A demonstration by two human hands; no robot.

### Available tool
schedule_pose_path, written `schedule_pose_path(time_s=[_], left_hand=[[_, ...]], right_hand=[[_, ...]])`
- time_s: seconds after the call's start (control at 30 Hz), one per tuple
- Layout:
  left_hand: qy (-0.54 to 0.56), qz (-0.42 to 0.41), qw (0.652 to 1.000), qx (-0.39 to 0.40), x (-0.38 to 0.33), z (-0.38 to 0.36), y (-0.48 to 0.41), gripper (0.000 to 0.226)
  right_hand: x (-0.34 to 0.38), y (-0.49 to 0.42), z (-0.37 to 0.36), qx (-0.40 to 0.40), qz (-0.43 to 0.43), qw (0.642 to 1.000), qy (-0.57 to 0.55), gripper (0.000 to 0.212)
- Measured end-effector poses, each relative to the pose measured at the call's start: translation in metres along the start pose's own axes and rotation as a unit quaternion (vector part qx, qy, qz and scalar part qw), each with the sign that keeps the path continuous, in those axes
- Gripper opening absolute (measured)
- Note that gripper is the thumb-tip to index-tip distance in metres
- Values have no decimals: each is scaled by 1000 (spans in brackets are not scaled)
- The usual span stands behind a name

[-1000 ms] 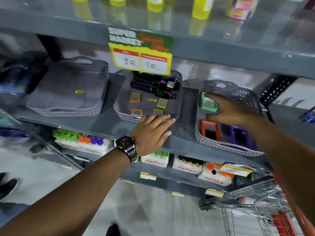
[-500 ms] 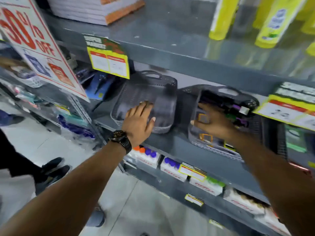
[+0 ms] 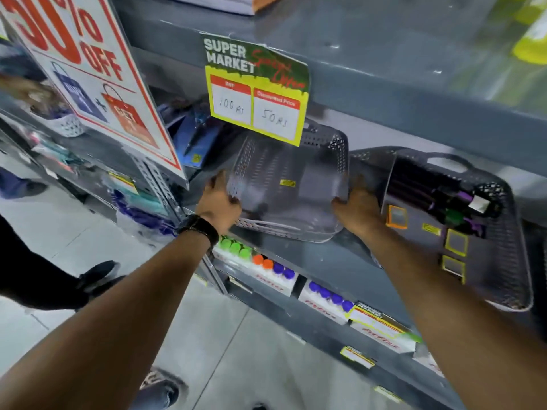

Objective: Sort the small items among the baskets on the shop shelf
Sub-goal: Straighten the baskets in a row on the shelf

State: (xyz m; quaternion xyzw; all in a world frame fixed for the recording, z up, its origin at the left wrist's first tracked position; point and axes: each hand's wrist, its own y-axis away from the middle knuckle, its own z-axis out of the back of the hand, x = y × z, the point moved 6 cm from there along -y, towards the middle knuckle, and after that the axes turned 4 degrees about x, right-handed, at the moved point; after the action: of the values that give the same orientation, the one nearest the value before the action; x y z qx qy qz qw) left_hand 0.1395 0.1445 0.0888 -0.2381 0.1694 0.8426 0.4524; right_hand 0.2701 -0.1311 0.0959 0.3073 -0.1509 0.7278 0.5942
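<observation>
A grey perforated basket (image 3: 296, 232) stands on the grey shelf (image 3: 349, 261), holding only a small yellow sticker (image 3: 287, 182). My left hand (image 3: 220, 204) grips its left front corner and my right hand (image 3: 356, 210) grips its right front corner. To the right, a second grey basket (image 3: 509, 261) holds dark markers (image 3: 444, 202) with purple and green caps, plus small orange-framed (image 3: 397, 217) and yellow-framed (image 3: 456, 243) items. My right forearm crosses that basket's left edge.
A yellow price card (image 3: 257, 93) hangs from the upper shelf over the empty basket. A large "50% OFF" sign (image 3: 85, 69) stands at the left. Boxes with coloured caps (image 3: 257, 267) line the lower shelf. A person's dark shoes (image 3: 97, 276) are on the floor at the left.
My right hand left the marker basket and moved left onto the empty basket's right corner. My left hand shifted from the basket's front to its left corner. The view swung closer.
</observation>
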Motion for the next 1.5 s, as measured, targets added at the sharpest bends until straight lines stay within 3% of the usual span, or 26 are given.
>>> schedule_pose_path(time_s=[0.07,0.17,0.27,0.67,0.77,0.87,0.93,1.1,1.27,1.37,1.5], left_hand=[[36,26,999,23,4,-2,-4,65],[43,40,998,33,2,-1,-7,50],[38,41,998,42,1,1,-15,56],[20,35,999,28,2,8,-31,58],[-5,36,999,-20,-8,12,-23,61],[-64,-53,990,-113,-41,11,-8,60],[-95,-104,983,-116,-73,-1,0,66],[-76,-218,972,-43,-164,-52,29,70],[14,-285,957,49,-227,-109,66,75],[15,-260,960,103,-243,-135,80,78],[82,-118,966,213,-237,-165,79,91]], right_hand=[[-3,-4,0,-9,-42,999,11,67],[-3,-6,-2,-17,-40,999,21,42],[-1,-2,-6,-21,-38,999,10,35],[8,12,-13,-20,-44,999,-24,35],[10,16,-3,-13,-26,1000,-4,35],[5,26,22,-38,14,999,9,47],[-8,35,45,-68,37,997,25,57],[-72,57,106,-118,3,992,42,61],[-148,92,144,-106,-115,985,78,44],[-176,111,163,-139,-111,979,95,35],[-208,125,172,-145,-157,977,20,66]])
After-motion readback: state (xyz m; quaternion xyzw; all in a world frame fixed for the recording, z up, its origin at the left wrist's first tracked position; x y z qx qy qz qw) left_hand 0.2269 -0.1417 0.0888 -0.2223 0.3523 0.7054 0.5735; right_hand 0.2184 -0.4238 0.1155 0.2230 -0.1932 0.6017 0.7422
